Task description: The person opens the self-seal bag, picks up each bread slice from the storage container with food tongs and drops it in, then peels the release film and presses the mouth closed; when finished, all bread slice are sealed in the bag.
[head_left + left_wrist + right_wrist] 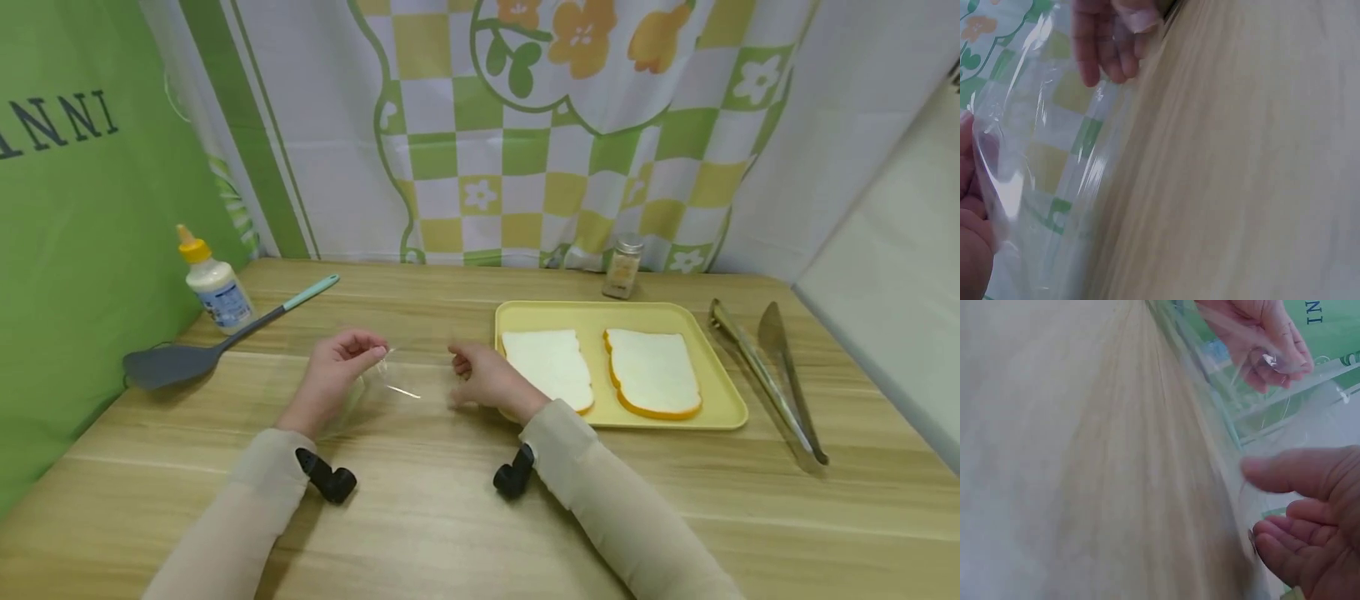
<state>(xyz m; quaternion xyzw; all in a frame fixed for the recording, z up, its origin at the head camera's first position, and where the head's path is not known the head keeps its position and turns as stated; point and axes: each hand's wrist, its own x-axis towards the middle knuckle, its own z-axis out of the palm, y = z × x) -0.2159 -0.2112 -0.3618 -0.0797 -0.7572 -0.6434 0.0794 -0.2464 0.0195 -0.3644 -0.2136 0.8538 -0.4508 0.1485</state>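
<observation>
Beige sleeves [628,492] are stretched over the table [420,533], where clear film [1010,194], pinched by the left hand [339,368], is held near the right hand [489,377] — thumb and fingers parted, seemingly empty though blurred — and, being gripped at one side only, could be dropped or creased.

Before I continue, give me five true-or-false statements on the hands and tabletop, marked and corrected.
1. The left hand pinches clear plastic. True.
2. The right hand grips the tongs. False: the right hand is away from the tongs, which lie on the table.
3. Two bread slices lie on the yellow tray. True.
4. The small jar stands on the tray. False: the small jar stands behind the tray.
5. The spatula lies near the squeeze bottle. True.
</observation>
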